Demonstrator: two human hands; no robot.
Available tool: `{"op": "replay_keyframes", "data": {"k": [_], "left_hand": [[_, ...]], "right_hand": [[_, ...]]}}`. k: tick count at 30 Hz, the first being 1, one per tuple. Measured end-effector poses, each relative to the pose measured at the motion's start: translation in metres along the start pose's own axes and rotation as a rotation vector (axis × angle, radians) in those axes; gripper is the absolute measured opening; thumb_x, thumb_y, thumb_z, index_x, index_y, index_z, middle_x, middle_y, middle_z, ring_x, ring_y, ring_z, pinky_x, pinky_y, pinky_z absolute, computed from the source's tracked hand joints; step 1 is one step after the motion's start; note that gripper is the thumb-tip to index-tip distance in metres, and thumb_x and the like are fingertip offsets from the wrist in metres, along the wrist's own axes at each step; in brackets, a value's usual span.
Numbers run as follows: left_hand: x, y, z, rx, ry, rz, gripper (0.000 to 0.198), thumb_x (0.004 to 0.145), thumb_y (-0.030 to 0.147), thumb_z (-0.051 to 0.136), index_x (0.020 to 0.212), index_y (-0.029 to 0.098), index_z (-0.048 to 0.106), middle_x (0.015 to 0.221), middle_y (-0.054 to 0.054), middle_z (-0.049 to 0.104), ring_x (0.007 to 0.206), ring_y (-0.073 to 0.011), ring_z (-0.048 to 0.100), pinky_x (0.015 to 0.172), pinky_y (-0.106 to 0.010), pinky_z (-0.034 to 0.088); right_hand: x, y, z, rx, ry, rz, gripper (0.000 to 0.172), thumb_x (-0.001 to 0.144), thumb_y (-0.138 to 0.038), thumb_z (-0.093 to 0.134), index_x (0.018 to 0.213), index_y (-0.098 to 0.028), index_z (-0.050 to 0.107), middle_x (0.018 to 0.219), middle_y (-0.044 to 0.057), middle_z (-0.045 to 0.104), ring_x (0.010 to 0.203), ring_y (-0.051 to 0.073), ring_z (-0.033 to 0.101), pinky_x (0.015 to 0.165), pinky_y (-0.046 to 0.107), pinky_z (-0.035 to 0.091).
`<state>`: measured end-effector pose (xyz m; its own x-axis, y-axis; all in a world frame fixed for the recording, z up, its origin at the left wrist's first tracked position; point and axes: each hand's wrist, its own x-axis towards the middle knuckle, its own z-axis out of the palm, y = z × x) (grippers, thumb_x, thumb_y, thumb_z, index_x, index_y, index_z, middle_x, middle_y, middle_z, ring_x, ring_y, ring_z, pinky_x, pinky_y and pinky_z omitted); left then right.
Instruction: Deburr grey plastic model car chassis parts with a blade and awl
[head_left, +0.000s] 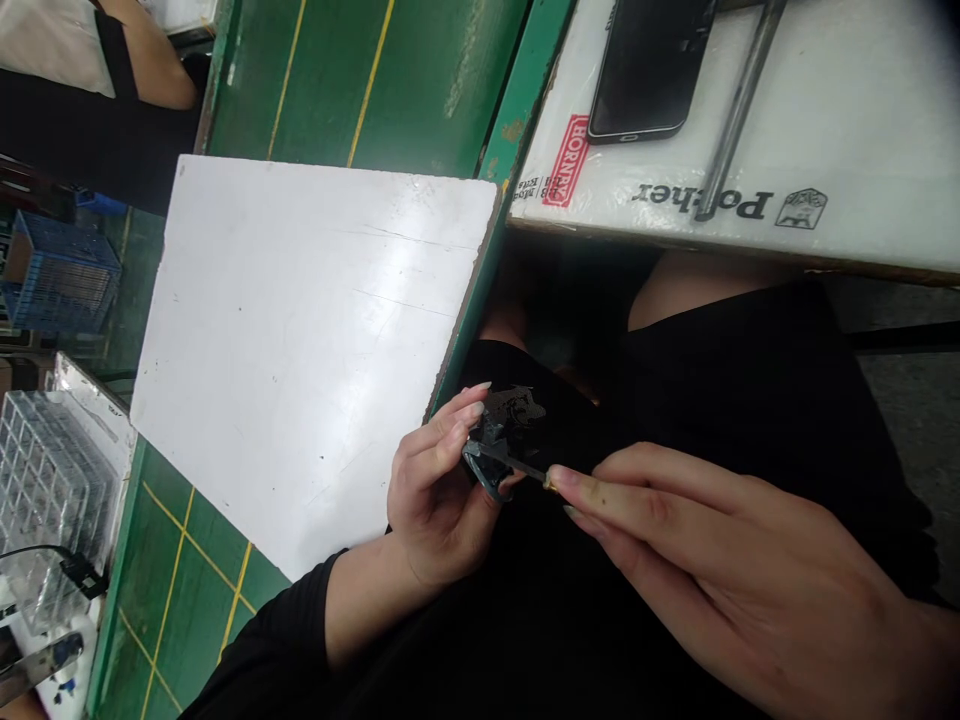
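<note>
My left hand [442,490] is closed around a small dark, glossy part [487,465], thumb on one side and fingers on the other. My right hand [727,550] pinches a thin, flat grey tool [529,468] between thumb and forefinger. A bit of yellowish colour shows at the pinched end. The tool's far end reaches the dark part, overlapping it; whether it presses into it or only lies on it I cannot tell. Both hands are above my dark clothing, just off the table's edge. Fingers cover much of the part.
A white board [300,330] lies on the green table [337,60] with yellow lines. At upper right, a phone [649,70] and a metal rod [739,110] rest on a white printed box [847,120]. Clear plastic trays [60,490] stand at left. Another person's arm [154,60] shows at upper left.
</note>
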<state>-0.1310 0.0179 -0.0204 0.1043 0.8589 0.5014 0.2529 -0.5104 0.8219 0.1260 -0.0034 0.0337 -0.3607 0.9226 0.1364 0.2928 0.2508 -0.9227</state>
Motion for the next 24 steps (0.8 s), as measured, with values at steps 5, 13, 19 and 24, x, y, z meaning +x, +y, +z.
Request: {"op": "replay_keyframes", "data": {"k": [5, 13, 19, 24], "left_hand": [[-0.005, 0.01, -0.002, -0.062, -0.046, -0.154, 0.069, 0.1, 0.028, 0.1, 0.163, 0.038, 0.074, 0.145, -0.006, 0.084, 0.138, -0.038, 0.087, 0.121, -0.062, 0.073], [-0.007, 0.017, -0.012, -0.087, -0.107, -0.205, 0.072, 0.104, 0.034, 0.097, 0.17, 0.043, 0.069, 0.151, -0.006, 0.084, 0.146, -0.0411, 0.083, 0.127, -0.07, 0.068], [-0.007, 0.017, -0.014, -0.064, -0.113, -0.186, 0.076, 0.104, 0.029, 0.096, 0.173, 0.041, 0.066, 0.16, -0.007, 0.082, 0.154, -0.0419, 0.078, 0.132, -0.072, 0.064], [-0.013, 0.018, -0.013, -0.065, -0.091, -0.189, 0.075, 0.108, 0.03, 0.091, 0.177, 0.038, 0.062, 0.165, -0.01, 0.079, 0.158, -0.0423, 0.075, 0.134, -0.071, 0.062]], "right_hand": [[-0.007, 0.007, -0.003, -0.059, -0.033, -0.007, 0.051, 0.117, -0.009, 0.061, 0.16, -0.031, 0.078, 0.122, 0.005, 0.089, 0.096, 0.022, 0.09, 0.076, 0.03, 0.079], [-0.019, 0.014, -0.002, -0.011, -0.048, -0.035, 0.072, 0.118, -0.011, 0.063, 0.182, -0.045, 0.058, 0.13, 0.002, 0.091, 0.096, 0.022, 0.09, 0.074, 0.029, 0.078], [-0.026, 0.022, -0.003, -0.166, -0.002, -0.079, 0.083, 0.114, -0.011, 0.072, 0.186, -0.048, 0.052, 0.139, -0.001, 0.091, 0.106, 0.026, 0.092, 0.081, 0.034, 0.082], [-0.037, 0.019, -0.004, -0.143, -0.12, -0.166, 0.07, 0.121, -0.021, 0.066, 0.189, -0.033, 0.051, 0.161, 0.002, 0.083, 0.149, 0.037, 0.08, 0.108, 0.043, 0.08]]}}
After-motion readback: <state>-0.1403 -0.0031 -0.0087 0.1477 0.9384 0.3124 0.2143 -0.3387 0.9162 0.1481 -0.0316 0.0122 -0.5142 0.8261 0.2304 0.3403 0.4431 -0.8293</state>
